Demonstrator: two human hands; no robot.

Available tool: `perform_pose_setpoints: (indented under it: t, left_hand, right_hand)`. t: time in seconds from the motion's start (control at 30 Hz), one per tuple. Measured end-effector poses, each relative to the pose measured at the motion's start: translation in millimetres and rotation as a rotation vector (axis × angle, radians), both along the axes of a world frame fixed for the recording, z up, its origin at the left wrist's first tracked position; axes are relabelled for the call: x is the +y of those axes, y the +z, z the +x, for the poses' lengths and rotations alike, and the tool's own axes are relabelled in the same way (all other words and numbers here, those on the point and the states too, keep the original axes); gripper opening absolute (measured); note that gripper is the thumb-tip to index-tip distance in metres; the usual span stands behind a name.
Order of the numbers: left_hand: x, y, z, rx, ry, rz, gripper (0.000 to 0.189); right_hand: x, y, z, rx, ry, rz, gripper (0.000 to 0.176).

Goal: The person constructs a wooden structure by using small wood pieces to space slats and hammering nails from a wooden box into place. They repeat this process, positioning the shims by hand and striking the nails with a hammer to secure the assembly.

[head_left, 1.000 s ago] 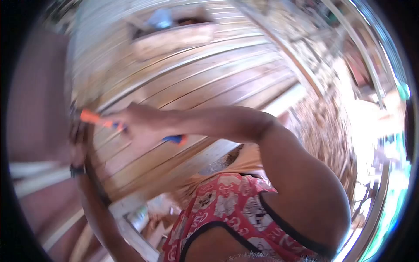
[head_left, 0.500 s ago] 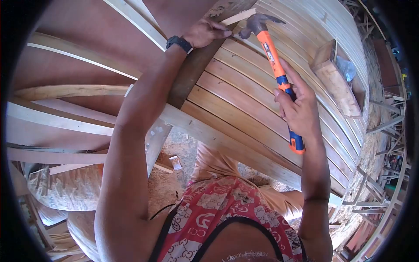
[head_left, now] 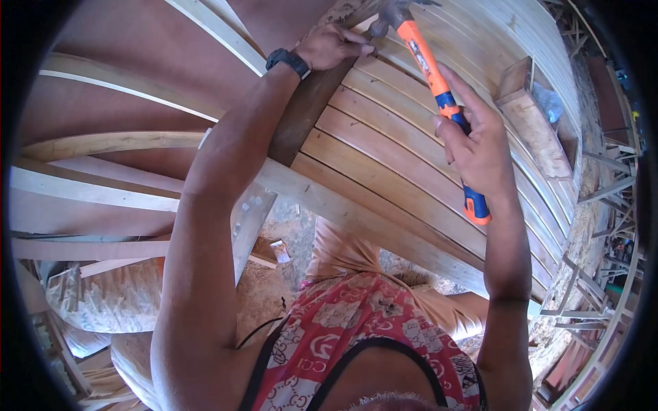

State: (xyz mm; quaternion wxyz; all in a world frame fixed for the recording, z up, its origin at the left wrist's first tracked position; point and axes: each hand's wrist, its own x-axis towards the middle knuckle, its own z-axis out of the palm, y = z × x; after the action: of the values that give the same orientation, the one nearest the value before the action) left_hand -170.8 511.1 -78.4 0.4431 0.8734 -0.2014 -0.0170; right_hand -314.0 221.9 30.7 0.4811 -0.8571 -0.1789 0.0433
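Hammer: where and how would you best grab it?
Probably by the lower part of its handle, coming from the person's right, fingers wrapped around. It is long and slim, and slants down and rightward from the metal head, keeping fingers clear of that end. The right hand holds it from that side.

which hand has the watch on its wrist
The left hand, the one reaching up beside the hammer's head, with a dark watch on its wrist. The right hand, gripping the hammer's handle, has a bare wrist.
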Motion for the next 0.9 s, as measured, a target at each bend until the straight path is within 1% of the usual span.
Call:
perform_pose_setpoints:
  t: [0.07, 0.2, 0.23, 0.3, 0.37, 0.4, 0.47, 0.5, 0.57, 0.6, 0.63, 0.67, 0.7, 0.77, 0.8, 0.87, 0.9]
  left_hand:
    - [-1, -4, 0, -0.034, 0.005, 0.006, 0.039]
    - [-3, -5, -2, -0.077, 0.008, 0.015, 0.041]
    - [-3, -3, -4, -0.076, 0.008, 0.013, 0.041]
    - [-2, 0, -6, -0.077, 0.011, 0.120, 0.046]
    - [-3, -3, -3, -0.108, 0.020, 0.115, 0.047]
    - [-4, -6, -2, -0.133, 0.031, 0.110, 0.049]
    - [-1, -12, 4, -0.126, 0.006, 0.081, 0.048]
    - [0, -14, 6, -0.122, -0.017, 0.056, 0.046]
    - [0, -18, 7, -0.129, -0.024, 0.048, 0.045]
    - [-1, -13, 5, -0.144, -0.034, 0.042, 0.043]
    - [-2, -10, 1, -0.146, -0.034, 0.043, 0.043]
    - [-3, -7, -4, -0.114, -0.010, 0.096, 0.042]
    - [-4, -1, -4, -0.090, 0.013, 0.149, 0.041]
    - [-3, -1, -2, -0.096, -0.004, 0.131, 0.041]
    - [-3, -3, -1, -0.096, -0.020, 0.114, 0.041]
    - [-3, -7, -1, -0.088, -0.016, 0.080, 0.039]
    - [-3, -7, -1, -0.086, -0.013, 0.052, 0.038]
  right_hand:
    - [1, 3, 1, -0.057, -0.001, 0.013, 0.062]
    - [5, 9, 4, -0.072, -0.026, -0.040, 0.060]
    - [4, 8, 7, -0.039, 0.000, -0.087, 0.059]
    - [0, 8, 12, -0.008, 0.025, -0.136, 0.058]
    - [-3, 14, 16, -0.002, 0.057, -0.255, 0.056]
    - [-2, 16, 15, -0.003, 0.058, -0.258, 0.056]
    - [4, 16, 8, -0.175, 0.016, -0.051, 0.056]
    - [7, 15, 5, -0.172, 0.018, -0.055, 0.056]
    - [12, 13, -1, -0.160, -0.029, 0.089, 0.055]
    - [10, 12, 2, -0.163, -0.028, 0.092, 0.055]
    - [4, 13, 7, -0.086, 0.015, -0.106, 0.055]
    - [0, 14, 10, -0.010, 0.055, -0.304, 0.054]
    - [0, 18, 9, -0.022, 0.051, -0.302, 0.054]
    - [2, 24, 2, 0.039, -0.025, -0.180, 0.055]
    - [4, 24, -2, 0.041, -0.026, -0.184, 0.055]
    - [8, 22, -7, -0.131, -0.065, 0.064, 0.056]
    - [5, 15, -3, -0.130, -0.064, 0.064, 0.056]
